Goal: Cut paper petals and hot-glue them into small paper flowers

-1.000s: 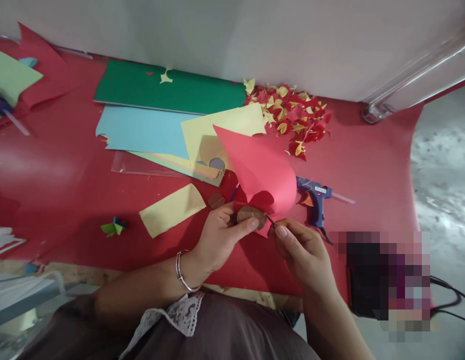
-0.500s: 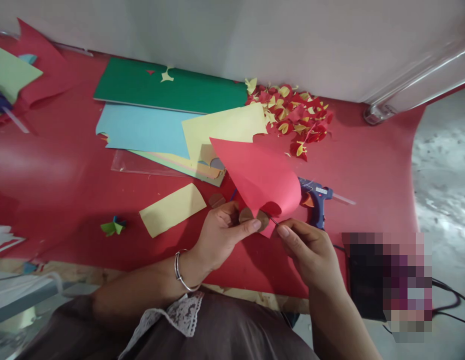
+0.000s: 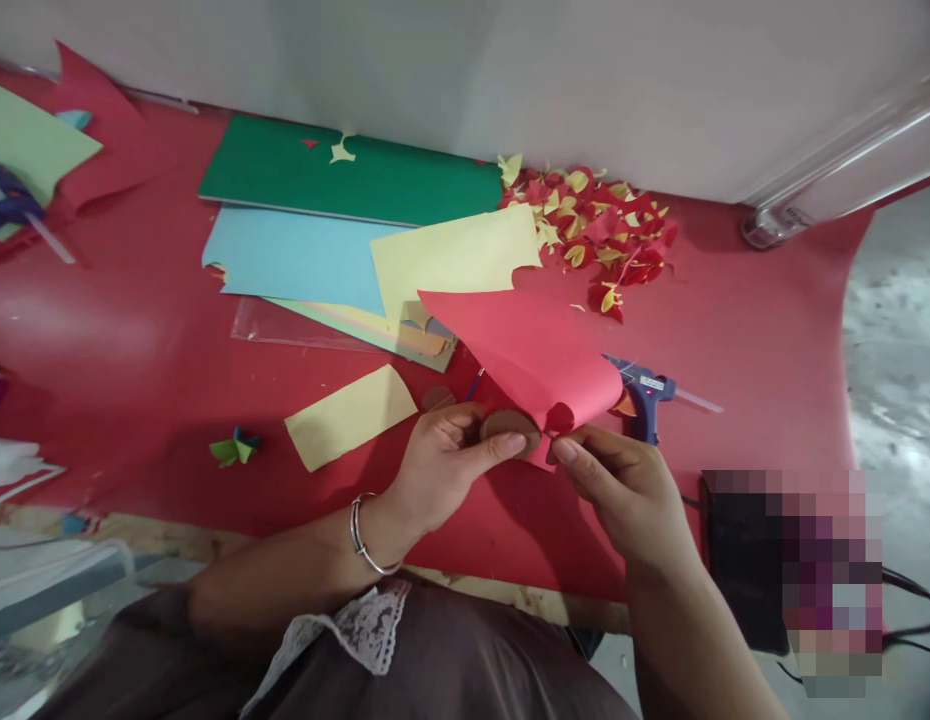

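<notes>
My left hand [image 3: 450,455] is closed, its thumb pressing a round brown disc [image 3: 502,425] against a red paper sheet [image 3: 521,345]. The sheet curls over at its right side, with a rounded cut-out near the disc. My right hand [image 3: 615,480] pinches a thin dark tool [image 3: 550,436] at the sheet's lower edge; its kind is too small to tell. Beyond my left fingers lies another brown disc [image 3: 439,398], partly hidden. A slim blue stick [image 3: 475,383] shows beside it.
Beyond the sheet is a blue glue gun [image 3: 649,395]. Red and yellow petal shapes [image 3: 585,220] are heaped by the wall. Green board [image 3: 345,180], blue paper [image 3: 292,255] and yellow paper [image 3: 352,415] lie on the red table [image 3: 135,400]. A dark box [image 3: 742,570] stands at right.
The red sheet has shifted right and down, and its point no longer covers the middle of the brown disc. My hands keep nearly the same place; the view has shifted slightly.
</notes>
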Demonstrator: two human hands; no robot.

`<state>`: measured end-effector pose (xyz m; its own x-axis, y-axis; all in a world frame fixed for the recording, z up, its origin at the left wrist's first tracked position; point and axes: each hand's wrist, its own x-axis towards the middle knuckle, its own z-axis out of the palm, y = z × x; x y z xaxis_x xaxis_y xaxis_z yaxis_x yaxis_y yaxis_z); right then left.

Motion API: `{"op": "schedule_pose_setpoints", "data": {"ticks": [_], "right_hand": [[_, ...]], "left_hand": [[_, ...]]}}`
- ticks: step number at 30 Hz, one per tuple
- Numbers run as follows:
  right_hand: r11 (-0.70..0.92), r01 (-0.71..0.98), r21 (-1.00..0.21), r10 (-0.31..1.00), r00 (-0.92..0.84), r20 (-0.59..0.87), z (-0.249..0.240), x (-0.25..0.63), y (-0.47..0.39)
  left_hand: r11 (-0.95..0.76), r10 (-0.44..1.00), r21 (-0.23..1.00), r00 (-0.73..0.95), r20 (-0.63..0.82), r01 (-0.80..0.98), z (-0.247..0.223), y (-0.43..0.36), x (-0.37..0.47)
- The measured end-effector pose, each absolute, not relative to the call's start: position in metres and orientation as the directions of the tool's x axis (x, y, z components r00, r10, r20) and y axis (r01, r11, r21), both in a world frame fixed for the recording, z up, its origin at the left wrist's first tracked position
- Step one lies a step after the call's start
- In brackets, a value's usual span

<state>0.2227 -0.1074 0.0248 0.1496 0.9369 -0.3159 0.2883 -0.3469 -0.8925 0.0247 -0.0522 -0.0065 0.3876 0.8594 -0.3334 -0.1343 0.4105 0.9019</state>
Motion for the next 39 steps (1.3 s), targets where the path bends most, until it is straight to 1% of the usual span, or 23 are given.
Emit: {"op": "schedule_pose_setpoints", "data": {"ticks": [5,13,19,27,31,35,37,39], "right_hand": [[-0.347,0.242,-0.906,0.938,0.114,-0.328,0.019,0.226,-0.104],[-0.323,0.27,-0.907,0.946,0.093,-0.309,0.021,0.226,-0.098],[-0.259,0.34,-0.904,0.966,0.072,-0.25,0.024,0.225,-0.089],[-0.237,0.357,-0.904,0.97,0.026,-0.243,0.021,0.225,-0.084],[-0.245,0.323,-0.914,0.967,0.018,-0.253,0.012,0.23,-0.084],[-0.281,0.255,-0.925,0.96,0.052,-0.277,0.005,0.232,-0.082],[-0.298,0.232,-0.926,0.952,0.006,-0.305,0.004,0.232,-0.081],[-0.308,0.236,-0.921,0.942,-0.056,-0.33,0.003,0.233,-0.081]], "left_hand": [[0.493,0.834,0.842,0.394,-0.387,-0.219,-0.007,-0.05,0.024],[0.503,0.817,0.836,0.435,-0.379,-0.217,-0.006,-0.046,0.022],[0.464,0.822,0.871,0.443,-0.357,-0.16,-0.006,-0.041,0.018],[0.454,0.796,0.882,0.503,-0.337,-0.126,-0.007,-0.035,0.017],[0.45,0.78,0.888,0.524,-0.341,-0.093,-0.01,-0.033,0.016],[0.407,0.786,0.906,0.547,-0.286,-0.111,0.003,-0.032,0.013],[0.392,0.783,0.915,0.556,-0.277,-0.097,0.014,-0.035,0.009],[0.345,0.809,0.936,0.527,-0.261,-0.065,0.024,-0.037,0.003]]}}
